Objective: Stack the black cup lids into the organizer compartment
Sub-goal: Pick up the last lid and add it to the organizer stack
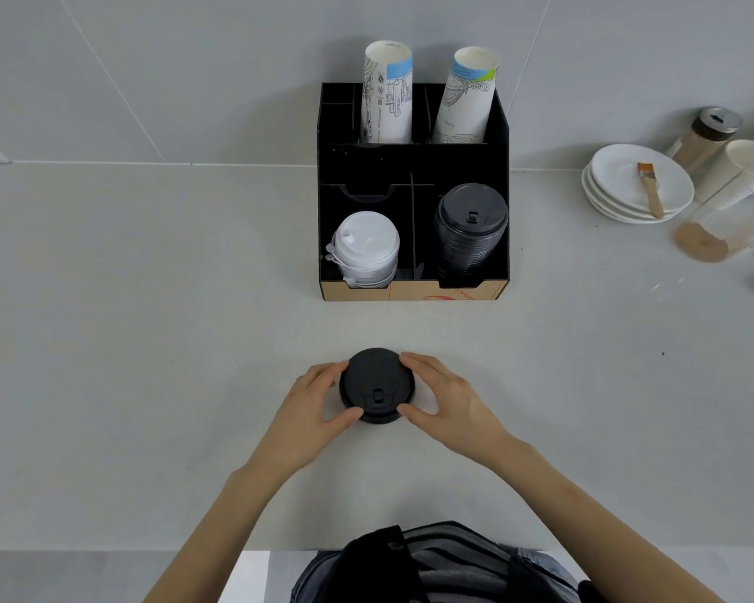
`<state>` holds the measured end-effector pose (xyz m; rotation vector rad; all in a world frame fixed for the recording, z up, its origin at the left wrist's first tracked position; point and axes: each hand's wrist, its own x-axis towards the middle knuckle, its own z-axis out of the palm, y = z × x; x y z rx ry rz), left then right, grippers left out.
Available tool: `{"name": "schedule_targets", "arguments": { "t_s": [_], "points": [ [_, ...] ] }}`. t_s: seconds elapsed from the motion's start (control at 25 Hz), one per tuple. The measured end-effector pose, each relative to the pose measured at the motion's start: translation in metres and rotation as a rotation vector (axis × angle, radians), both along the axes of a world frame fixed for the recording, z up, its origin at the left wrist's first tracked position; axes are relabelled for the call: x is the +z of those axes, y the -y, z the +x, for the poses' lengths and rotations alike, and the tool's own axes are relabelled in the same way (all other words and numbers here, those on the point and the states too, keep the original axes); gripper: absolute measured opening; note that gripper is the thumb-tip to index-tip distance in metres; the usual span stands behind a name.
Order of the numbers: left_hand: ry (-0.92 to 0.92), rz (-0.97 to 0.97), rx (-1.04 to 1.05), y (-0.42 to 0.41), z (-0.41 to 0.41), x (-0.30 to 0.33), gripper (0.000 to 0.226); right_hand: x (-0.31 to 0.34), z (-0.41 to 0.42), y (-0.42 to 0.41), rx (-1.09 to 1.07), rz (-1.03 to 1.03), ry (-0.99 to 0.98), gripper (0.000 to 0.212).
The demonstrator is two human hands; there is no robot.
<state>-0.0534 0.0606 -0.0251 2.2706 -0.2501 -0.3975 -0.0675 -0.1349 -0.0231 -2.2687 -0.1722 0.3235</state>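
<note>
Both hands cupped a small stack of black lids (377, 385) that sat on the pale bench (149, 341). The left hand (312, 406) gripped its left rim with fingers curled behind and thumb in front, and the right hand (442, 400) did the same on the right. The stack lay near the bench's front edge, with bare surface on either side and a clear stretch between it and the organizer (414, 189), which stood against the back wall.

The organizer's front right compartment held a tall stack of black lids (471, 228) rising above its low front wall. The front left compartment held a shorter stack of white lids (366, 248). Two rear compartments each held a sleeve of paper cups (386, 93), the right one leaning. Well off to the right were stacked white plates (627, 198) with a brush (650, 189) on top, beside a shaker jar (706, 137).
</note>
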Motion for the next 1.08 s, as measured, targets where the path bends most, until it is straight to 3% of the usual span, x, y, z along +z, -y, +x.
{"name": "schedule_targets", "arguments": {
  "t_s": [0.68,1.08],
  "points": [
    [0.167,-0.104,-0.085,0.069,0.076,0.063,0.055,0.06,0.052,0.062,-0.187,0.01,0.302,0.049],
    [0.187,-0.068,-0.123,0.103,0.128,0.079,0.061,0.076,0.098,0.088,-0.252,0.009,0.311,0.046]
  ]
}}
